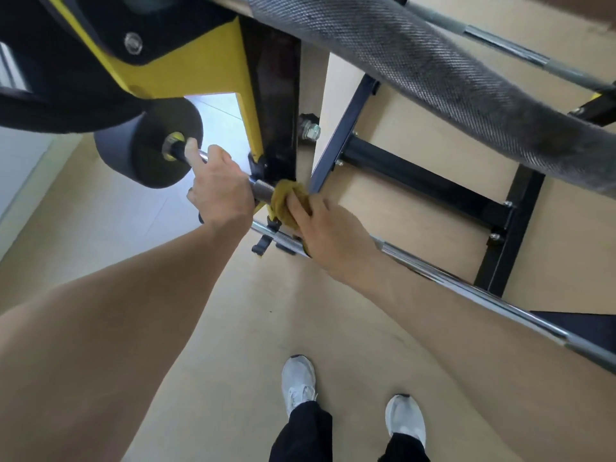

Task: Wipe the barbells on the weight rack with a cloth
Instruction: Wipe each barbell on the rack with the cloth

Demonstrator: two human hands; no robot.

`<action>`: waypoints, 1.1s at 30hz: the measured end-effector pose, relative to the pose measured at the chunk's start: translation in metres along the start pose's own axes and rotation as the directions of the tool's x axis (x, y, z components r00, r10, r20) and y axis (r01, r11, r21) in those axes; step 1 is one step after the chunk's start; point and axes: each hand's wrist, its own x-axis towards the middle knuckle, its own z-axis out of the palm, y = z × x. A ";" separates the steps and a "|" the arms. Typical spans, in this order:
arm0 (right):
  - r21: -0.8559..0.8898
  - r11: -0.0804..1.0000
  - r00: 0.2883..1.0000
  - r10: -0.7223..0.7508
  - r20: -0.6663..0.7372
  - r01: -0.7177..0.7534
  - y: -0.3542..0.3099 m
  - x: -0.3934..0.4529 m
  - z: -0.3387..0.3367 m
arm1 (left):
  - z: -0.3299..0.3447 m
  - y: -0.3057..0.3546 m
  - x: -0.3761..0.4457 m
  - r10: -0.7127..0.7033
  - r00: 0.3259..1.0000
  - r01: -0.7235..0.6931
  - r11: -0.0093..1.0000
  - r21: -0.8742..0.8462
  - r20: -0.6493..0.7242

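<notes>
Beige gym floor [233,328], black/yellow rack [276,95]. Item: barbell [263,187] on rack hook. My L hand [218,185] grips it near plate [156,145], prob. to steady it. R hand [320,225] clasps yellow cloth [283,198] round shaft, wiping. Lower bar [466,281] untouched.

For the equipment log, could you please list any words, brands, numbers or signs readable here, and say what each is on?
None can be read.
Weight plate: black face, no marking visible.
Yellow rack panel: plain, only a round bolt.
Cloth, shoes: no lettering visible.
</notes>
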 end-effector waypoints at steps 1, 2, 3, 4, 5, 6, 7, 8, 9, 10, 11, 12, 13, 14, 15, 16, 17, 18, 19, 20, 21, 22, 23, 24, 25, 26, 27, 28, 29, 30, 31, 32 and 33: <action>-0.023 0.999 1.000 -0.030 0.008 0.030 0.010 -0.024 0.001 | 0.000 -0.001 0.000 -0.002 1.000 0.002 1.000 -0.011 0.001; -0.025 0.999 0.999 -0.043 0.014 0.044 0.022 -0.046 0.001 | 0.001 -0.001 0.001 -0.009 1.000 0.009 0.999 -0.032 0.002; -0.009 0.999 0.999 -0.033 0.021 0.033 0.034 -0.063 0.002 | 0.001 -0.002 0.003 -0.020 1.000 0.021 0.998 -0.066 0.004; -0.001 1.000 0.999 -0.014 0.042 0.014 0.043 -0.072 0.002 | 0.002 -0.002 0.004 -0.029 1.000 0.030 0.996 -0.088 0.009; -0.018 1.000 0.998 -0.017 0.068 0.018 0.047 -0.071 0.001 | 0.002 -0.003 0.004 -0.029 1.000 0.029 0.996 -0.085 0.011; -0.045 0.998 0.994 -0.032 0.106 0.037 0.044 -0.062 -0.002 | 0.002 -0.003 0.004 -0.021 1.000 0.022 0.998 -0.064 0.013; -0.059 0.997 0.988 -0.048 0.145 0.057 0.035 -0.045 -0.005 | 0.002 -0.003 0.004 -0.010 1.000 0.011 0.999 -0.042 0.014; -0.053 0.997 0.986 -0.055 0.160 0.064 0.022 -0.023 -0.008 | 0.003 -0.003 0.003 -0.004 1.000 0.005 1.000 -0.027 0.013; -0.027 0.998 0.989 -0.055 0.137 0.059 0.008 0.000 -0.010 | 0.002 -0.002 0.003 -0.007 1.000 0.007 1.000 -0.017 0.007; -0.002 0.999 0.992 -0.053 0.114 0.053 -0.005 0.021 -0.009 | 0.002 -0.001 0.003 -0.017 1.000 0.017 1.000 -0.009 -0.001; 0.022 0.999 0.995 -0.031 0.090 0.029 -0.015 0.037 -0.008 | 0.002 -0.001 0.004 -0.030 1.000 0.030 1.000 -0.007 -0.009; 0.043 0.999 0.998 -0.007 0.067 0.004 -0.020 0.046 -0.007 | 0.001 -0.001 0.005 -0.041 0.999 0.040 0.999 -0.012 -0.015; 0.047 0.999 0.998 -0.001 0.067 -0.003 -0.020 0.043 -0.005 | 0.001 -0.001 0.005 -0.044 0.999 0.044 0.999 -0.021 -0.017; 0.037 0.999 0.997 -0.007 0.076 0.004 -0.014 0.030 -0.002 | 0.000 -0.001 0.003 -0.041 0.999 0.040 0.999 -0.027 -0.018; 0.000 1.000 0.996 -0.020 0.088 0.020 -0.005 0.011 0.001 | -0.001 0.000 0.003 -0.031 0.999 0.030 0.999 -0.028 -0.017; -0.042 0.998 0.995 -0.032 0.090 0.036 0.006 -0.012 0.002 | -0.001 0.000 0.003 -0.021 1.000 0.021 0.999 -0.027 -0.012; -0.064 0.997 0.997 -0.046 0.066 0.051 0.019 -0.033 0.002 | -0.002 0.000 0.003 -0.020 1.000 0.020 0.999 -0.031 -0.006; -0.062 0.996 0.998 -0.061 0.033 0.063 0.031 -0.052 0.002 | -0.002 0.000 0.003 -0.027 1.000 0.027 0.999 -0.043 -0.001; -0.057 0.996 0.998 -0.060 0.012 0.061 0.041 -0.069 0.001 | -0.002 0.000 0.003 -0.037 0.999 0.037 0.998 -0.056 0.003; -0.062 0.997 0.999 -0.051 0.010 0.052 0.049 -0.081 0.004 | -0.002 -0.001 0.004 -0.041 0.999 0.041 0.997 -0.062 0.005; -0.068 0.997 0.998 -0.041 0.038 0.044 0.051 -0.082 0.002 | -0.001 -0.001 0.004 -0.037 0.999 0.037 0.998 -0.059 0.002; -0.067 0.997 0.996 -0.038 0.083 0.044 0.048 -0.073 -0.003 | -0.001 -0.002 0.005 -0.032 0.999 0.032 0.998 -0.055 -0.005; -0.067 0.997 0.992 -0.040 0.124 0.048 0.040 -0.057 -0.007 | 0.000 -0.002 0.004 -0.033 0.999 0.032 0.998 -0.056 -0.010; -0.060 0.997 0.986 -0.043 0.162 0.053 0.027 -0.036 -0.009 | 0.001 -0.002 0.004 -0.037 0.999 0.037 0.998 -0.059 -0.015; -0.049 0.997 0.985 -0.043 0.169 0.052 0.012 -0.014 -0.011 | 0.001 -0.002 0.003 -0.038 0.999 0.037 0.998 -0.057 -0.020; -0.022 0.999 0.987 -0.042 0.157 0.046 -0.002 0.008 -0.011 | 0.002 -0.002 0.003 -0.034 0.999 0.033 0.998 -0.049 -0.029; 0.007 1.000 0.990 -0.027 0.141 0.026 -0.013 0.026 -0.012 | 0.003 -0.003 0.003 -0.033 0.999 0.031 0.999 -0.042 -0.036; 0.033 0.999 0.993 -0.004 0.115 0.000 -0.020 0.037 -0.013 | 0.003 -0.003 0.004 -0.035 0.999 0.033 0.999 -0.039 -0.041; 0.041 0.999 0.994 0.009 0.107 -0.014 -0.021 0.040 -0.012 | 0.002 -0.003 0.004 -0.039 0.998 0.038 0.998 -0.041 -0.043; 0.043 0.999 0.995 -0.001 0.099 -0.004 -0.016 0.032 -0.010 | 0.002 -0.002 0.004 -0.042 0.998 0.040 0.998 -0.045 -0.043; 0.035 0.999 0.995 -0.030 0.098 0.027 -0.007 0.017 -0.006 | 0.001 -0.002 0.003 -0.041 0.998 0.039 0.998 -0.047 -0.044; 0.018 0.998 0.995 -0.061 0.084 0.060 0.004 -0.003 -0.003 | 0.001 -0.002 0.003 -0.037 0.998 0.035 0.998 -0.052 -0.044; 0.007 0.997 0.996 -0.077 0.049 0.077 0.017 -0.024 -0.002 | 0.001 -0.002 0.004 -0.035 0.998 0.032 0.998 -0.062 -0.042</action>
